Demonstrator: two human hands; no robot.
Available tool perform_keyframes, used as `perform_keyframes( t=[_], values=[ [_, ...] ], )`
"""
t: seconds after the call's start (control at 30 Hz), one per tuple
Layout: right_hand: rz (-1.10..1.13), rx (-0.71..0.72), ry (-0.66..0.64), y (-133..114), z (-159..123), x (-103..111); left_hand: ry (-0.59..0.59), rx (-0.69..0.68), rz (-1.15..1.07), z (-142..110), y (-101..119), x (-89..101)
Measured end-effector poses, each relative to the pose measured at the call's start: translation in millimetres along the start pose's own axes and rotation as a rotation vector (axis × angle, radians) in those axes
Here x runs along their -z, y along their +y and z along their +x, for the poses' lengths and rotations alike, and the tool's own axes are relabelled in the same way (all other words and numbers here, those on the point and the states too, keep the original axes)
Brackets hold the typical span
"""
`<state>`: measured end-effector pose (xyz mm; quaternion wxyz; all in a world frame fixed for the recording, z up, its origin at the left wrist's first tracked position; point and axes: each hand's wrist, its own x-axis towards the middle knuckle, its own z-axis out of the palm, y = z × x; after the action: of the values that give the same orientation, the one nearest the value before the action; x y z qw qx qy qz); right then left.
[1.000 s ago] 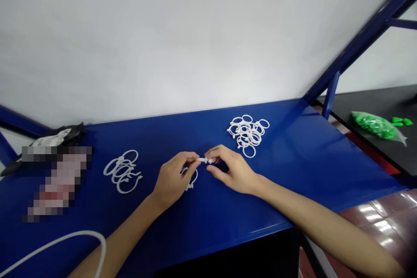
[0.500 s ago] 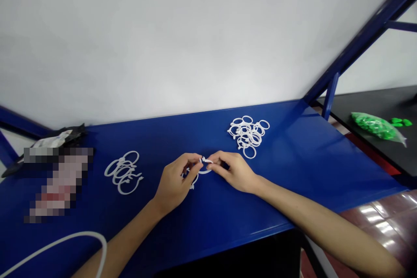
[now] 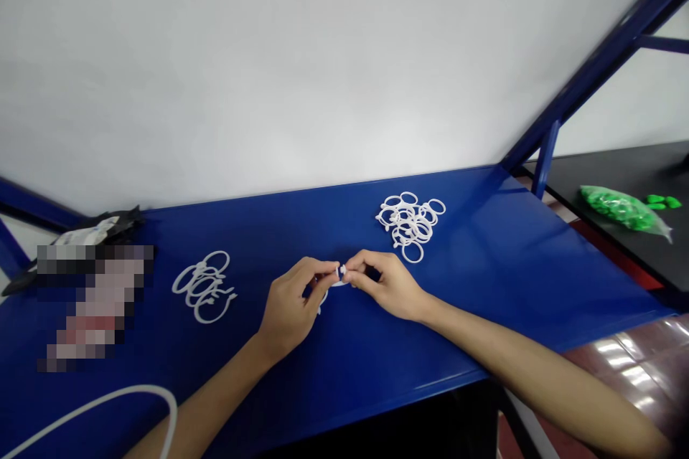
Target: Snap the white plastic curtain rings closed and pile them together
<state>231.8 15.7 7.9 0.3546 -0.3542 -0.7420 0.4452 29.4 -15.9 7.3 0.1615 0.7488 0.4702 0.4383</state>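
Note:
Between my two hands is a white plastic ring point(image 3: 340, 284) with a gap at its top. My left hand point(image 3: 293, 308) is closed, thumb and fingertips pinching one end of it. My right hand point(image 3: 388, 285) pinches the other end, where a small knob shows at the fingertips. The two ends are close but apart. Part of another white ring point(image 3: 324, 299) shows beneath my left fingers, mostly hidden. Left of my hands lies a loose pile of open white rings point(image 3: 203, 288). Up and to the right is a larger pile of white rings point(image 3: 411, 222), many of them looking closed.
The blue table point(image 3: 355, 366) meets a pale wall point(image 3: 334, 72). Black packaging point(image 3: 121, 221) and a blurred-out package point(image 3: 102, 305) lie at the left. A white tube point(image 3: 129, 389) arcs across the lower left. On a black table point(image 3: 662, 165) sits a bag of green pieces point(image 3: 624, 209).
My hands have drawn the two ends of the ring closer together. My left fingers have shifted slightly right, and less of the ring beneath them shows. Both piles are unchanged.

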Motion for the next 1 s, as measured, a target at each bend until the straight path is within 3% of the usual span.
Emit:
perform_keyframes(
  t=[0.17,0.43,0.67,0.73,0.8,0.93,1.0],
  values=[
    [-0.072,0.142,-0.021,-2,-2,1,-0.004,-0.078,-0.007,-1,2,-3.3],
    [-0.280,0.394,-0.068,-9,-10,3,0.039,-0.374,0.068,-4,7,0.3],
    [-0.402,0.379,-0.025,-1,1,11,-0.063,-0.362,0.281,6,-5,11.6],
    [-0.474,0.394,0.060,4,8,26,-0.076,-0.279,0.376,9,-11,17.2],
    [-0.575,0.379,0.229,15,15,49,-0.125,-0.193,0.429,11,-18,24.3],
    [-0.781,0.138,0.625,48,26,106,-0.342,-0.107,0.444,15,-30,37.8],
    [-0.871,0.019,0.628,63,26,126,-0.415,-0.086,0.435,15,-34,41.0]
  ],
)
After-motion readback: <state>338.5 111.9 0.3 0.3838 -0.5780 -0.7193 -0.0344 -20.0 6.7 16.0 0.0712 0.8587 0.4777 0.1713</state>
